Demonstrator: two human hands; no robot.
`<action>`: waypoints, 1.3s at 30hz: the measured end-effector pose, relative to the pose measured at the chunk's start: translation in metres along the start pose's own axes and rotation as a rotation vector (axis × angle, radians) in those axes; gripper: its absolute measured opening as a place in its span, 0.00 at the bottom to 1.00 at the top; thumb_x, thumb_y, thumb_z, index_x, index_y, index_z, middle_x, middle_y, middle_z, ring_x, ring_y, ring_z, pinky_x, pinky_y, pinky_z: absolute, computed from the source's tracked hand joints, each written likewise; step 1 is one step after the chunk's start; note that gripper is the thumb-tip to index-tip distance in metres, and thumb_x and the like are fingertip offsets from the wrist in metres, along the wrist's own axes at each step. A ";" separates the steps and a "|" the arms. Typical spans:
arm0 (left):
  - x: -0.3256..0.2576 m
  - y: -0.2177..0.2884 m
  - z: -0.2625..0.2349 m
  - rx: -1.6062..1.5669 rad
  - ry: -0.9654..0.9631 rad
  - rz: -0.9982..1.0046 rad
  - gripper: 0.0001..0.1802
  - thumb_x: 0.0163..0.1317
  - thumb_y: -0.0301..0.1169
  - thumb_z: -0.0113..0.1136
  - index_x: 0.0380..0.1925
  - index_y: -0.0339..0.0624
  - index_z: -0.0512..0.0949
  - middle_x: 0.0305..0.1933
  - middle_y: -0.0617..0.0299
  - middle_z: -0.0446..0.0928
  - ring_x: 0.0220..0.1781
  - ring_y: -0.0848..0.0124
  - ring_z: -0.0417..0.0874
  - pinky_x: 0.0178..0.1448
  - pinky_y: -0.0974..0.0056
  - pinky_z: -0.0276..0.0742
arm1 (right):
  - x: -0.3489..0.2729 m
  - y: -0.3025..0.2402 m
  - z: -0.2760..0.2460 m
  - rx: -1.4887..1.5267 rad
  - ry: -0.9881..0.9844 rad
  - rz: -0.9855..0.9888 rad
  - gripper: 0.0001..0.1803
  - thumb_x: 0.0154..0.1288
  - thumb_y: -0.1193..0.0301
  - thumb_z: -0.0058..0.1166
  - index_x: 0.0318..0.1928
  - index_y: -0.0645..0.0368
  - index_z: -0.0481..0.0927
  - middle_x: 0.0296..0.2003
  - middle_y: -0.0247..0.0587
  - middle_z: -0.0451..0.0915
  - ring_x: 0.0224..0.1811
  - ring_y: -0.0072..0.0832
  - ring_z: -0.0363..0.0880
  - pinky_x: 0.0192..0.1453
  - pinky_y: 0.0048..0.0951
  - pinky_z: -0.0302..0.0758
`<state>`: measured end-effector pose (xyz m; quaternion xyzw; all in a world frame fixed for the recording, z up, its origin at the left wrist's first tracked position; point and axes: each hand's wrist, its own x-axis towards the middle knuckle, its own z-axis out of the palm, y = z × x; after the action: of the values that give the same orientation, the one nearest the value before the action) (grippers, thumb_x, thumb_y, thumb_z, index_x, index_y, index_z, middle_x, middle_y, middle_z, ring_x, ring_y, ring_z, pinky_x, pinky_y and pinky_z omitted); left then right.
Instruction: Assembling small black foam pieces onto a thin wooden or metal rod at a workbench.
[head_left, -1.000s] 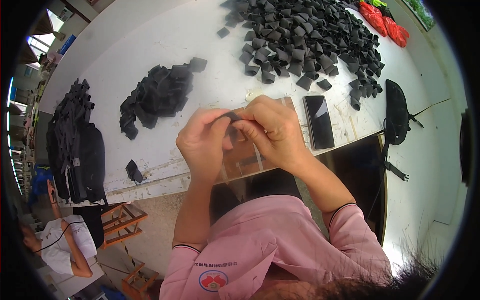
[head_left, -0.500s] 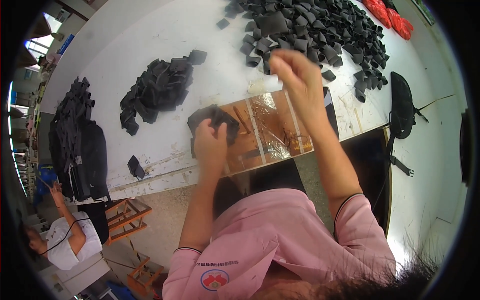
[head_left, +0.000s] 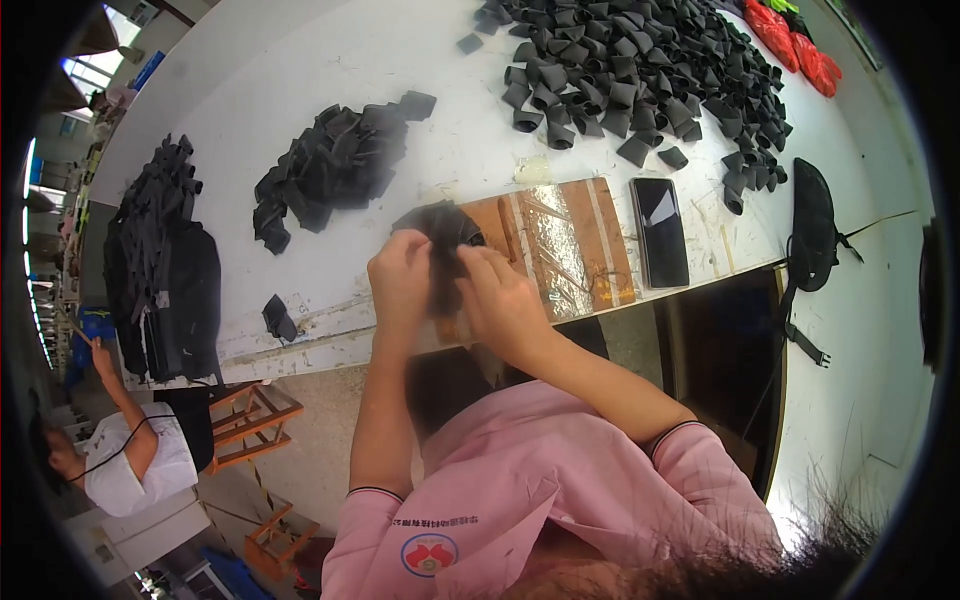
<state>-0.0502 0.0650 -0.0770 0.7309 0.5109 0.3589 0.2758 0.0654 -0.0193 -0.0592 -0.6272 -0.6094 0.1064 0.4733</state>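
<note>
Both my hands meet over the left end of a brown wooden board (head_left: 590, 235) crossed by strips of clear tape. My left hand (head_left: 398, 285) is closed, its fingertips pinching a black fabric piece (head_left: 444, 290). From the other side my right hand (head_left: 505, 305) grips the same piece, fingers bent; the piece is slightly blurred and partly covered by the fingers. Just behind the fingertips, more black fabric pieces (head_left: 437, 216) lie stacked on the board's end.
A large heap of black fabric loops (head_left: 620, 75) covers the back right of the white table. A smaller heap (head_left: 330, 165) lies left, with a single piece (head_left: 279, 318) nearer the edge. A phone (head_left: 660, 232) and black pouch (head_left: 812, 225) lie right. Another person (head_left: 130, 460) works at far left.
My right hand has come down from beside the large heap to meet my left hand at the fabric piece. The phone, partly hidden by my forearm before, now shows fully.
</note>
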 end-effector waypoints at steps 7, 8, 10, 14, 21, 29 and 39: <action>-0.011 0.014 -0.011 -0.589 0.086 -0.283 0.07 0.57 0.24 0.54 0.36 0.35 0.73 0.27 0.65 0.74 0.26 0.81 0.71 0.30 0.79 0.66 | 0.014 0.014 0.025 0.287 -0.012 0.292 0.07 0.55 0.72 0.53 0.30 0.64 0.75 0.19 0.42 0.76 0.22 0.38 0.76 0.24 0.32 0.69; -0.013 0.016 -0.015 -0.716 0.056 -0.405 0.10 0.57 0.26 0.53 0.39 0.34 0.71 0.28 0.63 0.75 0.25 0.78 0.72 0.28 0.77 0.67 | 0.015 0.014 0.022 0.639 -0.088 0.498 0.06 0.56 0.72 0.53 0.30 0.62 0.75 0.18 0.37 0.75 0.20 0.29 0.73 0.21 0.27 0.66; -0.015 0.014 -0.022 -0.884 -0.049 -0.520 0.09 0.57 0.27 0.53 0.37 0.35 0.72 0.28 0.62 0.75 0.25 0.77 0.72 0.28 0.76 0.67 | 0.016 0.008 0.011 1.177 -0.226 0.830 0.05 0.60 0.70 0.51 0.29 0.57 0.75 0.19 0.25 0.71 0.16 0.10 0.63 0.18 0.14 0.59; -0.020 0.018 -0.026 -1.061 -0.232 -0.660 0.08 0.56 0.29 0.54 0.33 0.37 0.74 0.26 0.63 0.74 0.24 0.77 0.72 0.27 0.74 0.67 | 0.017 0.006 -0.004 1.432 -0.305 1.002 0.04 0.60 0.70 0.51 0.30 0.56 0.74 0.22 0.27 0.72 0.17 0.11 0.64 0.18 0.12 0.61; -0.024 0.028 -0.028 -1.015 -0.290 -0.631 0.07 0.54 0.29 0.56 0.31 0.36 0.75 0.24 0.65 0.75 0.23 0.78 0.72 0.27 0.75 0.67 | 0.015 0.008 -0.011 1.481 -0.347 1.021 0.04 0.60 0.70 0.52 0.33 0.57 0.75 0.24 0.27 0.74 0.18 0.11 0.65 0.21 0.11 0.64; -0.029 0.040 -0.019 -0.868 -0.213 -0.542 0.03 0.55 0.25 0.57 0.26 0.37 0.75 0.22 0.66 0.74 0.20 0.80 0.71 0.24 0.77 0.66 | 0.004 0.012 -0.014 0.401 -0.279 0.540 0.09 0.56 0.71 0.55 0.34 0.64 0.75 0.22 0.35 0.73 0.19 0.20 0.68 0.22 0.21 0.66; -0.049 0.057 -0.001 -0.113 0.105 0.259 0.02 0.54 0.18 0.54 0.28 0.35 0.72 0.24 0.66 0.73 0.19 0.84 0.69 0.23 0.78 0.66 | 0.004 -0.015 -0.038 0.301 0.069 0.072 0.06 0.50 0.78 0.55 0.32 0.64 0.77 0.24 0.42 0.72 0.22 0.34 0.73 0.25 0.28 0.70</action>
<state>-0.0303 0.0001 -0.0449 0.7541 0.4051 0.4574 0.2408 0.0834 -0.0368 -0.0261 -0.5740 -0.5470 0.1916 0.5785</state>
